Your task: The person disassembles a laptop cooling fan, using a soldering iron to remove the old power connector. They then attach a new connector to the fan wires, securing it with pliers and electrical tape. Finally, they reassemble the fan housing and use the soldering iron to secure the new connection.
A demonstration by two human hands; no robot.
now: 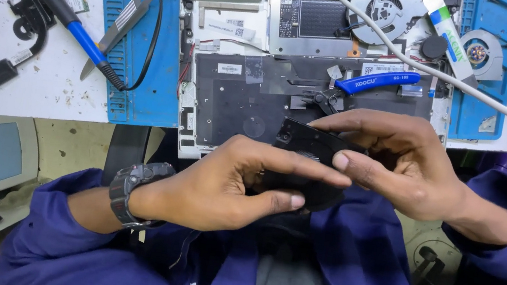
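Fan module (306,147) pinched between left hand (226,189) and right hand (398,161), both clamped; keep fingertips on casing, off blades.

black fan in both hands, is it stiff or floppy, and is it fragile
The black fan looks stiff: it keeps its flat round shape between the left hand and the right hand. Probably light, since fingertips alone carry it. Its thin plastic casing may be fragile, so squeezing hard seems unwise.
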